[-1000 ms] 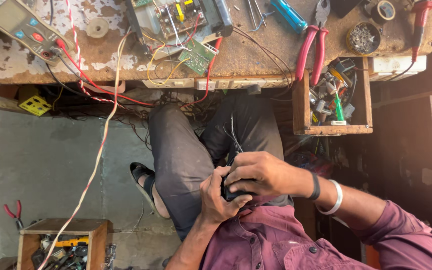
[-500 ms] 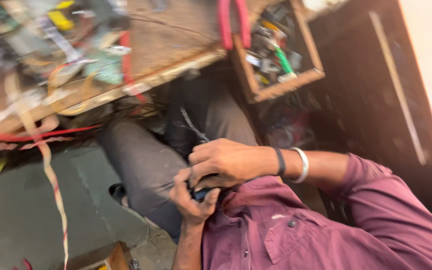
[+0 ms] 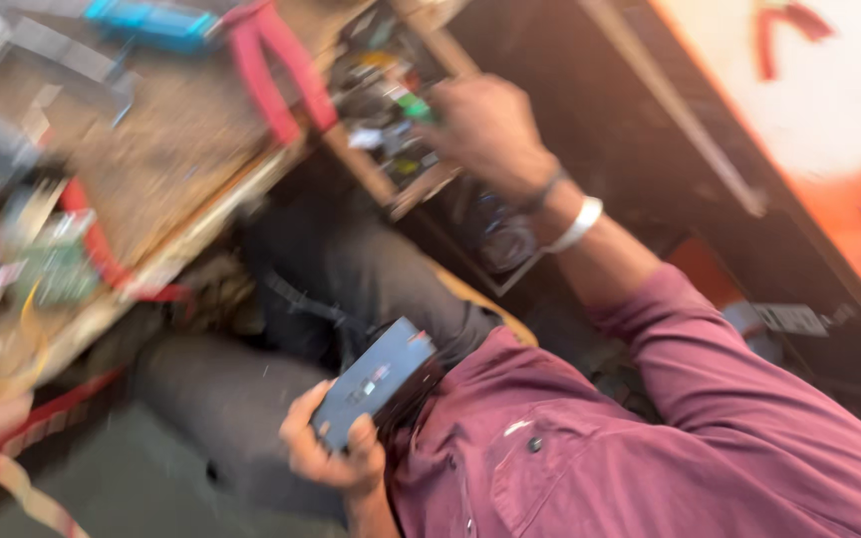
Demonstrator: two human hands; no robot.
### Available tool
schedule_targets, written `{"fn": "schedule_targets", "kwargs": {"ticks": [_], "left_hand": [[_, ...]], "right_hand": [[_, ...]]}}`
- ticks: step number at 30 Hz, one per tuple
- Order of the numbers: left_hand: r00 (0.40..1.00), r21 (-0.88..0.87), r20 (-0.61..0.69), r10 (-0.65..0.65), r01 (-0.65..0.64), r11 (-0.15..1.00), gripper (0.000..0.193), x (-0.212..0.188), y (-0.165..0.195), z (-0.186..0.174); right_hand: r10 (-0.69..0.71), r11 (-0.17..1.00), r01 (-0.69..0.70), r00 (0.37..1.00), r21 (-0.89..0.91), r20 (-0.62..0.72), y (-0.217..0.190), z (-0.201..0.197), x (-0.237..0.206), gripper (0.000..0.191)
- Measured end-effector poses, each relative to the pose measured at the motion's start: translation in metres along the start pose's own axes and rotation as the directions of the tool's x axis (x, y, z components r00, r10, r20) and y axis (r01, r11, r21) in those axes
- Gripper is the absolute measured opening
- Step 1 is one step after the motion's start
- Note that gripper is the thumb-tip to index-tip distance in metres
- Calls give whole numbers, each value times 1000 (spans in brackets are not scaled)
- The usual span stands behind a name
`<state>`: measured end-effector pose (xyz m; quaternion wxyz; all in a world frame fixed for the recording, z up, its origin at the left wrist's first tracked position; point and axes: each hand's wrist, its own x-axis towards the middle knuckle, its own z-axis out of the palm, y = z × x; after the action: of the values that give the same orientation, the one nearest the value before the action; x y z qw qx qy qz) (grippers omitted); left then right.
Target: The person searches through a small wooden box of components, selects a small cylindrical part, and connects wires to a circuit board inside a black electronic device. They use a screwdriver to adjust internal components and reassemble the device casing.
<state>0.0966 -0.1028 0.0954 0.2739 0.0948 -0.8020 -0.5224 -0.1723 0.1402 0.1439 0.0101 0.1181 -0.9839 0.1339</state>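
Note:
My left hand (image 3: pixel 326 448) grips a flat black rectangular device (image 3: pixel 376 382) with small markings, held over my lap against my maroon shirt. My right hand (image 3: pixel 485 125) is stretched out to the small wooden box (image 3: pixel 391 189) of mixed small parts at the bench's edge, fingers curled at its contents. The blur hides whether it holds anything. A dark band and a white bangle sit on that wrist.
A worn wooden workbench (image 3: pixel 171 149) carries red-handled pliers (image 3: pixel 276 70), a blue tool (image 3: pixel 146 20), a green circuit board (image 3: pixel 57 269) and red wires (image 3: pixel 92 244). A dark cabinet side (image 3: pixel 650 130) stands to the right. Grey floor lies below left.
My right hand has left the black device in my lap and reached up to the wooden parts box. My left hand alone keeps the device. The view has swung right.

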Motion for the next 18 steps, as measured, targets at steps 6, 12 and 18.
{"fn": "schedule_targets", "kwargs": {"ticks": [6,12,18], "left_hand": [[994,-75,59,87,-83,994,55,-1,12,9],[987,-48,-48,156,-159,986,47,-3,-6,18],[1000,-54,10,28,-28,998,52,-5,1,10]], "right_hand": [[157,986,-151,983,-71,94,23,15,11,15],[125,984,-105,982,142,-140,16,-28,5,18],[-105,740,287,942,608,-318,-19,-53,-20,15]]}}
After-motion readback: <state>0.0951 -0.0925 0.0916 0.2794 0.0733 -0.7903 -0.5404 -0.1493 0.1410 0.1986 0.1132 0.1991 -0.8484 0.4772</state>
